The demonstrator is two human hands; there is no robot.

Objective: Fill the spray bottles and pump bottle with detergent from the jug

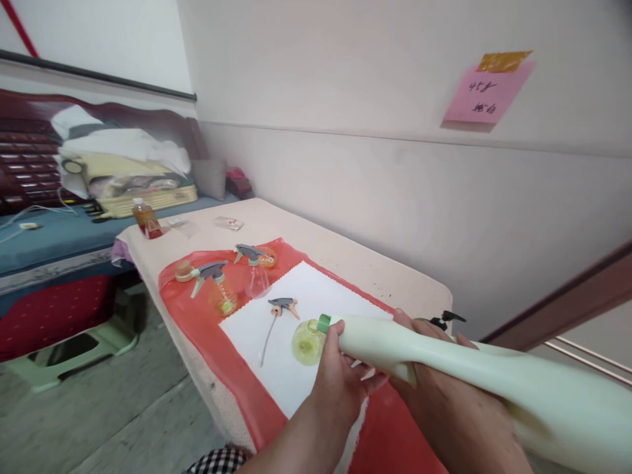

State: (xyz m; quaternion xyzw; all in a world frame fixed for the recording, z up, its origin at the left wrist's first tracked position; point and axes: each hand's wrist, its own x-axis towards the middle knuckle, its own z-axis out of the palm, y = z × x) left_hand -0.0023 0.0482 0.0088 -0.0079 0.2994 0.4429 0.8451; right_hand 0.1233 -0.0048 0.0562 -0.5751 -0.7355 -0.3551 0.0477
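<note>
A large pale green jug (375, 339) lies tilted nearly level across my view, its green neck (324, 322) pointing left. My left hand (340, 372) is closed around its neck end, thumb near the green part. Further back, my right hand (437, 388) wraps the jug's body from below at the handle. Right at the jug's mouth stands a small yellow-green spray bottle body (307, 343) without its head, on a white sheet (296, 388). Whether mouth and bottle touch, I cannot tell. A loose trigger spray head (283, 305) with its tube lies beside it.
A red plastic sheet (237, 395) lies under the white one. Toward the back stand a yellow spray bottle (224, 299), a clear pink one (257, 283) and an orange one (268, 258). A bottle of amber liquid (147, 220) stands near the table's far corner. A black pump top (447, 319) shows behind the jug.
</note>
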